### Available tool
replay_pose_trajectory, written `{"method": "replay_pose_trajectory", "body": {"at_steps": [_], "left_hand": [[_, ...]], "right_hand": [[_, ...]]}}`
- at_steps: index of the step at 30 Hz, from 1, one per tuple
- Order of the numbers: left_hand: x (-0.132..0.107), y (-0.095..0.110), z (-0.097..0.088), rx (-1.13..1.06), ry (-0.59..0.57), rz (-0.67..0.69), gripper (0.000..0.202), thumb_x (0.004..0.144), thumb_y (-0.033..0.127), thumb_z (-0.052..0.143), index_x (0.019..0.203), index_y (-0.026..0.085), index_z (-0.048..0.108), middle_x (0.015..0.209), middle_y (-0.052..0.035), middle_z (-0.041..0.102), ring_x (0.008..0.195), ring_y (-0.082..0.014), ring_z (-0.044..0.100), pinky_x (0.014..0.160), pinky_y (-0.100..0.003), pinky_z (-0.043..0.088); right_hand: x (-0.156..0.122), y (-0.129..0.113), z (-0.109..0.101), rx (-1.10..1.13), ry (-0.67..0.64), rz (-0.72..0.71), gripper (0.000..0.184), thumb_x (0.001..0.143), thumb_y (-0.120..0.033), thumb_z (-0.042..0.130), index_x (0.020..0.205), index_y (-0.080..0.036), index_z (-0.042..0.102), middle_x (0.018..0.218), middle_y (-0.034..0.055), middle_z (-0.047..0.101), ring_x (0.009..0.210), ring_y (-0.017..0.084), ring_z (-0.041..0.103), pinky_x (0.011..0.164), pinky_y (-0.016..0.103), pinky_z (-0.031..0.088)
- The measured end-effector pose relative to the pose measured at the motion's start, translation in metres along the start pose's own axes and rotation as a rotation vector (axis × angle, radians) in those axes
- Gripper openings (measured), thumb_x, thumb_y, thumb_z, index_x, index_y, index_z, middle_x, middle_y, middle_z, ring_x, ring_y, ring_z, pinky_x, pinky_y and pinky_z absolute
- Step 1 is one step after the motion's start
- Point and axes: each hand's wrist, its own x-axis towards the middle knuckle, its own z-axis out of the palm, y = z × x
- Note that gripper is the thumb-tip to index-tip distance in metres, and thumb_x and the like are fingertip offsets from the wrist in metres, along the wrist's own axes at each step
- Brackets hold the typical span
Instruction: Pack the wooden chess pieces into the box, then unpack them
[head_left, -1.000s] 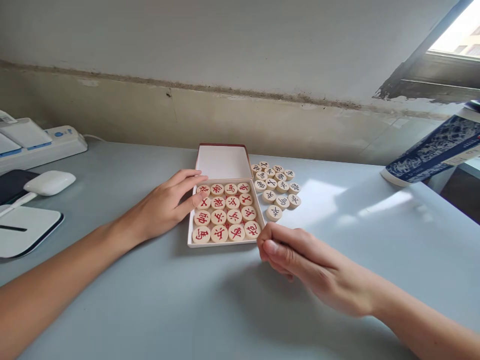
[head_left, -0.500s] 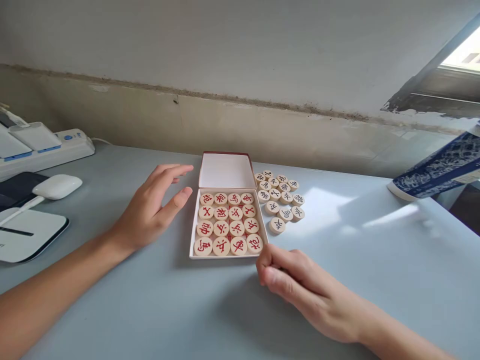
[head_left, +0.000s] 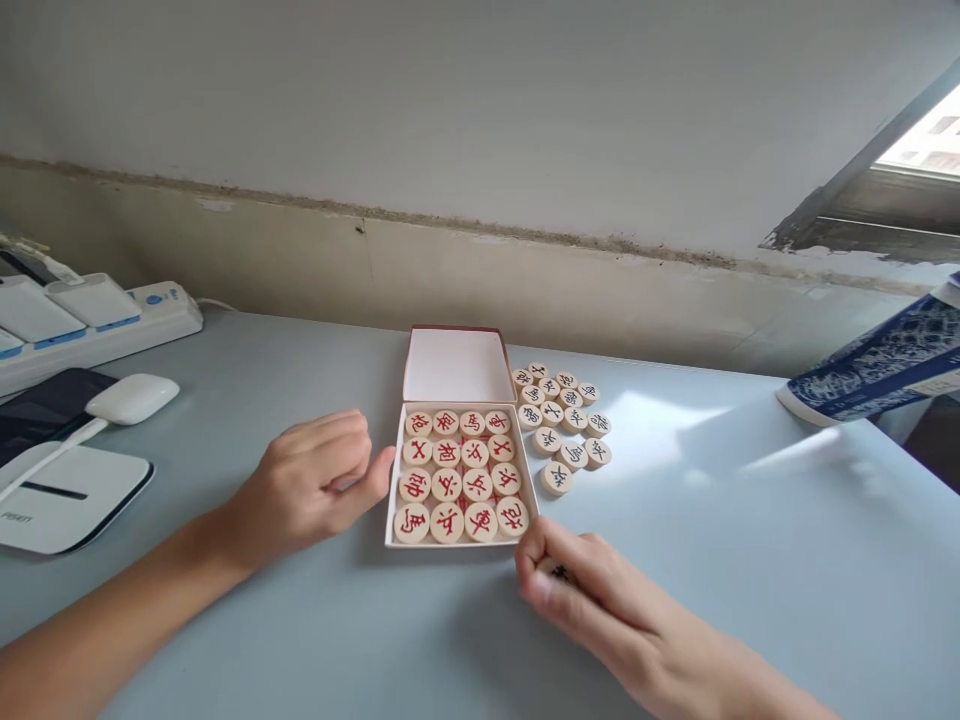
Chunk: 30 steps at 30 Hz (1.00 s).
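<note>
Right hand (head_left: 630, 622) curled around one pale round black-marked disc (head_left: 556, 569). Left hand (head_left: 311, 490) half-curled, thumb parted, just left of shallow white rectangular box (head_left: 461, 545) holding sixteen pale red-marked discs (head_left: 446, 484). Beyond right hand: loose pale black-marked discs (head_left: 574, 420), grey-blue desk (head_left: 750, 560).

Indoors, home or office unclear | desk (head_left: 750, 580) | power strip (head_left: 161, 320) | rough wall (head_left: 480, 130) | window (head_left: 930, 138)

Hands (head_left: 311, 480) beside an open box (head_left: 457, 368) of red-marked discs (head_left: 446, 486)
</note>
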Motion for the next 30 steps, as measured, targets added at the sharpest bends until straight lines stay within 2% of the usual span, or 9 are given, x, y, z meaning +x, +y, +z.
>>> {"method": "replay_pose_trajectory", "body": {"at_steps": [3, 6, 8, 13, 18, 20, 22, 26, 30], "left_hand": [[-0.003, 0.0, 0.003, -0.014, 0.018, 0.048, 0.049, 0.088, -0.007, 0.054, 0.071, 0.021, 0.017, 0.065, 0.0052, 0.016, 0.058, -0.0142, 0.016, 0.053, -0.033, 0.015], [-0.006, 0.0, 0.005, -0.057, -0.027, 0.095, 0.048, 0.086, -0.006, 0.053, 0.07, 0.02, 0.016, 0.062, 0.0057, 0.015, 0.057, -0.0147, 0.013, 0.052, -0.035, 0.013], [-0.007, 0.0, 0.006, -0.091, -0.066, 0.118, 0.047, 0.087, -0.004, 0.053, 0.068, 0.02, 0.017, 0.057, 0.0067, 0.016, 0.054, -0.014, 0.013, 0.05, -0.035, 0.013], [-0.005, -0.001, 0.008, -0.133, -0.1, 0.139, 0.048, 0.092, -0.001, 0.052, 0.059, 0.019, 0.023, 0.048, 0.0092, 0.024, 0.045, -0.0102, 0.017, 0.047, -0.034, 0.015], [-0.003, -0.002, 0.006, -0.137, -0.101, 0.172, 0.048, 0.101, 0.008, 0.05, 0.057, 0.018, 0.035, 0.048, 0.0112, 0.03, 0.041, -0.0066, 0.023, 0.042, -0.022, 0.02], [-0.003, -0.002, 0.004, -0.13, -0.09, 0.185, 0.046, 0.103, 0.014, 0.052, 0.059, 0.017, 0.039, 0.049, 0.0113, 0.031, 0.041, -0.0057, 0.026, 0.041, -0.019, 0.025], [-0.001, -0.002, 0.002, -0.122, -0.07, 0.201, 0.044, 0.104, 0.018, 0.054, 0.061, 0.017, 0.041, 0.051, 0.0113, 0.031, 0.041, -0.0054, 0.026, 0.04, -0.018, 0.027], [0.002, 0.0, -0.002, -0.097, -0.034, 0.215, 0.043, 0.103, 0.018, 0.054, 0.063, 0.017, 0.041, 0.053, 0.0109, 0.03, 0.043, -0.0057, 0.026, 0.042, -0.018, 0.028], [0.002, 0.002, -0.003, -0.079, -0.031, 0.246, 0.044, 0.102, 0.016, 0.054, 0.062, 0.018, 0.038, 0.053, 0.0106, 0.028, 0.045, -0.0068, 0.025, 0.043, -0.02, 0.025]], "right_hand": [[0.0, 0.0, 0.0, 0.022, 0.017, -0.026, 0.052, 0.109, -0.06, 0.023, 0.082, -0.022, 0.047, 0.075, -0.0012, 0.049, 0.068, 0.015, 0.043, 0.068, 0.027, 0.037], [0.001, -0.002, -0.001, 0.016, -0.006, -0.023, 0.045, 0.105, -0.065, 0.036, 0.092, -0.024, 0.049, 0.076, -0.0013, 0.048, 0.067, 0.016, 0.04, 0.062, 0.027, 0.035], [0.002, -0.004, -0.002, 0.012, -0.006, -0.014, 0.039, 0.106, -0.061, 0.039, 0.096, -0.024, 0.048, 0.077, -0.0014, 0.048, 0.068, 0.016, 0.04, 0.061, 0.027, 0.034], [0.002, 0.0, -0.003, 0.098, -0.016, -0.091, 0.04, 0.112, -0.048, 0.026, 0.087, -0.023, 0.042, 0.072, -0.0043, 0.04, 0.063, 0.013, 0.035, 0.061, 0.026, 0.033], [0.003, 0.004, -0.002, 0.06, -0.03, -0.061, 0.042, 0.105, -0.062, 0.038, 0.093, -0.023, 0.047, 0.07, -0.0045, 0.043, 0.061, 0.013, 0.037, 0.057, 0.026, 0.03], [0.004, 0.003, -0.003, 0.05, -0.037, -0.04, 0.041, 0.103, -0.062, 0.042, 0.092, -0.023, 0.047, 0.069, -0.0042, 0.044, 0.06, 0.013, 0.038, 0.055, 0.025, 0.029], [0.003, 0.0, -0.004, 0.029, -0.041, -0.03, 0.035, 0.103, -0.055, 0.042, 0.091, -0.022, 0.047, 0.07, -0.0034, 0.045, 0.061, 0.014, 0.039, 0.056, 0.025, 0.03], [0.001, -0.005, -0.007, -0.029, -0.082, -0.041, 0.012, 0.098, -0.031, 0.04, 0.099, -0.023, 0.049, 0.07, -0.0032, 0.047, 0.062, 0.015, 0.04, 0.057, 0.025, 0.034], [0.001, -0.008, -0.006, -0.025, -0.073, -0.037, 0.012, 0.09, -0.019, 0.044, 0.1, -0.023, 0.047, 0.065, -0.0063, 0.044, 0.057, 0.014, 0.038, 0.057, 0.026, 0.033]]}}
